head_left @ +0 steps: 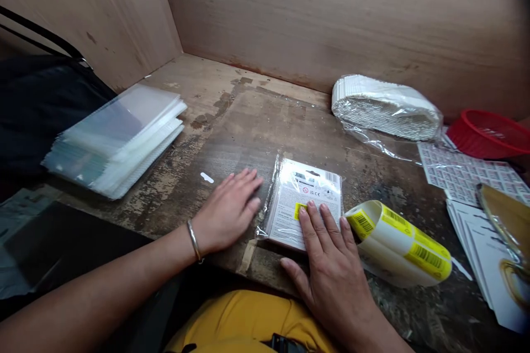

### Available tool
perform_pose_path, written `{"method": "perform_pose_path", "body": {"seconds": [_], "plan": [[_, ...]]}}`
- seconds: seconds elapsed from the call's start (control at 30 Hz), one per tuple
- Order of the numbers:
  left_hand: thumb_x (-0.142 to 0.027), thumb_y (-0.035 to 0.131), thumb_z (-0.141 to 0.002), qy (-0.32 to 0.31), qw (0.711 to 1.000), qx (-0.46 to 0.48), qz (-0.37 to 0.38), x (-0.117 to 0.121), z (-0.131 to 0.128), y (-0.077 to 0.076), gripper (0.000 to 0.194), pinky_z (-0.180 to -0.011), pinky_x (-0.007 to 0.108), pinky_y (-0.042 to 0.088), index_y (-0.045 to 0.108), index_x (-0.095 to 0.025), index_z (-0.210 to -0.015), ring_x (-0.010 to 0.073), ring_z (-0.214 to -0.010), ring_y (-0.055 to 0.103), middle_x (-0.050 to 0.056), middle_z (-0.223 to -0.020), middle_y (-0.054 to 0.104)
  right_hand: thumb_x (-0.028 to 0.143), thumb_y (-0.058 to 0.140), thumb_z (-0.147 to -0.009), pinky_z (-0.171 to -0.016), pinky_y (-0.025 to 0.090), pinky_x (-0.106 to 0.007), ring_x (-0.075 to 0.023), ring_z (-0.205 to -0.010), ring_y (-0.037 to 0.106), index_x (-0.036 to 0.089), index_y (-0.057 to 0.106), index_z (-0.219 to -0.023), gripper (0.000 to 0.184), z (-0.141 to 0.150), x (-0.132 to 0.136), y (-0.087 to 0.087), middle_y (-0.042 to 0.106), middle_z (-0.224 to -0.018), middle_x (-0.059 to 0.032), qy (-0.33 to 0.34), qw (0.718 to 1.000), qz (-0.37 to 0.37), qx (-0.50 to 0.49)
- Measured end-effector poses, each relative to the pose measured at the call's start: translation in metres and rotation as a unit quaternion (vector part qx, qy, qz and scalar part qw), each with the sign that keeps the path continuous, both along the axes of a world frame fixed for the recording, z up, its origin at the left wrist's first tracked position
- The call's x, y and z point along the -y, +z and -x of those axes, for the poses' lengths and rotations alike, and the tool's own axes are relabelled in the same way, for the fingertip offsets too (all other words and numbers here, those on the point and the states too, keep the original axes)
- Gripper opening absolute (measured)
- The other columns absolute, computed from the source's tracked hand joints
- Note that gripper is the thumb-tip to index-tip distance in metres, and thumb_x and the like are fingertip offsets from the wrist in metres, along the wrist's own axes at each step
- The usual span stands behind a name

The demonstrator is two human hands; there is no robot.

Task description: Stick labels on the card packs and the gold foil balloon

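Plastic-wrapped white product card [304,204] lies near the front edge of the worn wooden workbench [248,121], pinned beneath my open right hand [335,270], a small yellow label [300,210] on its face. My right fingers [321,226] press flat across its lower part, spread and not gripping. My left hand [227,212], silver bangle [194,241] at the wrist, lies palm down just beside the card, fingers open and empty. Under such light pressure the slick film could slide on the flaking surface, and its loose plastic flap could snag. Just right of the card, a curled yellow-and-white barcode label roll [397,245] could roll off the front edge if my right hand nudges it. Near the left edge, stacked clear plastic sleeves [116,143] could fan out and slip if struck. A white corrugated bundle in plastic wrap [385,107] sits along the back edge, beside a red plastic basket [488,133] in the back right corner.
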State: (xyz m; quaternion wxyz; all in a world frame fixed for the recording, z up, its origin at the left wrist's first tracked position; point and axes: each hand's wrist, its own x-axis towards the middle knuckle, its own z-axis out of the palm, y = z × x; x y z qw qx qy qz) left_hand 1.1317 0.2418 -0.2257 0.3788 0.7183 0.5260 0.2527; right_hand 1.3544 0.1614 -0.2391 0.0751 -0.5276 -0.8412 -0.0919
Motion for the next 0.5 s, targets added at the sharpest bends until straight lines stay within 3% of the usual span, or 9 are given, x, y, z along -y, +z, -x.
{"method": "perform_pose_path", "body": {"seconds": [0.07,0.13,0.23,0.33,0.37,0.43,0.5], "plan": [[-0.026,0.043,-0.092,0.076,0.994,0.071,0.039,-0.003,0.002,0.003,0.038,-0.113,0.042,0.028,0.053,-0.015,-0.128,0.0221,-0.128,0.048,0.012,-0.132,0.057,0.046,0.050,-0.089,-0.110,0.023,-0.058,-0.0377,-0.140,0.026,0.001,0.036,-0.141,0.070,0.000,0.001,-0.004,0.037,-0.148,-0.0223,0.002,1.000,-0.014,-0.005],[-0.027,0.043,-0.093,0.097,0.988,0.098,0.073,-0.005,-0.002,0.008,0.039,-0.104,0.038,0.040,0.050,-0.013,-0.129,0.0207,-0.116,0.057,0.013,-0.125,0.061,0.045,0.051,-0.088,-0.110,0.023,-0.059,-0.0377,-0.140,0.026,-0.001,0.032,-0.143,0.074,-0.001,0.001,-0.006,0.036,-0.148,-0.0241,0.002,1.000,-0.027,-0.012],[-0.035,0.060,-0.085,0.084,0.975,0.141,0.150,-0.007,-0.018,0.015,0.058,-0.094,0.035,0.049,0.044,-0.013,-0.136,0.0232,-0.109,0.062,0.016,-0.126,0.060,0.045,0.051,-0.088,-0.110,0.024,-0.059,-0.0370,-0.140,0.027,0.001,0.026,-0.146,0.078,-0.002,0.001,-0.008,0.035,-0.148,-0.0245,0.004,0.999,-0.039,-0.026],[-0.039,0.075,-0.072,0.086,0.958,0.172,0.213,-0.015,-0.035,0.019,0.081,-0.091,0.040,0.050,0.040,-0.010,-0.139,0.0286,-0.104,0.064,0.018,-0.116,0.065,0.046,0.051,-0.087,-0.109,0.024,-0.060,-0.0374,-0.140,0.027,0.004,0.020,-0.149,0.081,-0.003,0.000,-0.011,0.035,-0.148,-0.0239,0.009,0.998,-0.046,-0.043],[-0.037,0.079,-0.067,0.086,0.952,0.183,0.231,-0.018,-0.040,0.019,0.079,-0.090,0.042,0.050,0.047,-0.008,-0.133,0.0306,-0.101,0.064,0.017,-0.109,0.068,0.046,0.051,-0.088,-0.109,0.025,-0.060,-0.0375,-0.140,0.027,0.005,0.019,-0.149,0.081,-0.004,0.001,-0.012,0.035,-0.148,-0.0236,0.014,0.997,-0.049,-0.052],[-0.030,0.082,-0.062,0.079,0.935,0.217,0.269,-0.020,-0.045,0.021,0.055,-0.083,0.045,0.052,0.064,-0.005,-0.108,0.0326,-0.090,0.067,0.016,-0.091,0.072,0.045,0.048,-0.090,-0.108,0.027,-0.061,-0.0373,-0.140,0.026,0.008,0.016,-0.151,0.078,-0.005,0.004,-0.011,0.034,-0.150,-0.0216,0.032,0.995,-0.051,-0.078],[-0.029,0.080,-0.063,0.070,0.913,0.272,0.296,-0.013,-0.044,0.026,0.036,-0.077,0.045,0.054,0.068,-0.006,-0.088,0.0311,-0.081,0.068,0.014,-0.081,0.072,0.044,0.044,-0.092,-0.106,0.030,-0.061,-0.0377,-0.141,0.023,0.014,0.017,-0.151,0.072,-0.007,0.009,-0.007,0.027,-0.154,-0.0182,0.056,0.990,-0.045,-0.122]]}}
